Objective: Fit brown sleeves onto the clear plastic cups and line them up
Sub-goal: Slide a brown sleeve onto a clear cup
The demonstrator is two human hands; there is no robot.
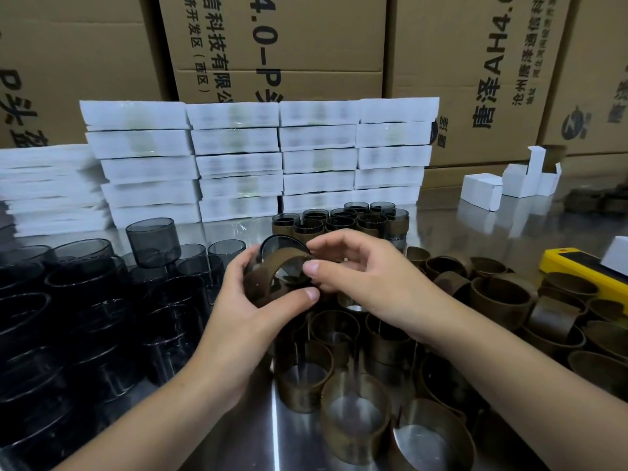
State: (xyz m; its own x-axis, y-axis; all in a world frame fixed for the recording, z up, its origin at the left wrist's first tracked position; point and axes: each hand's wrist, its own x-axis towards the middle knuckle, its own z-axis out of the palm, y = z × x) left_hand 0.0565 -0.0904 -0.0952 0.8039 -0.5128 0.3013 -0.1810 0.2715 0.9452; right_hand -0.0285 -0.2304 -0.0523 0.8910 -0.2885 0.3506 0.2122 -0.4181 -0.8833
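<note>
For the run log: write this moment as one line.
sleeving | left hand: grips brown band-shaped sleeve | right hand: pinches it round clear plastic cup | sleeved cups: grouped behind

Packing workshop: stacked shipping cartons (278,45), steel table (503,226).

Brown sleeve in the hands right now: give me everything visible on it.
The brown sleeve is a thin, matte band curled into a ring, tipped on its side above the steel table. It sits partly over a smoky clear cup, whose rim sticks out. The left hand grips it; the right hand pinches its right edge.
</note>
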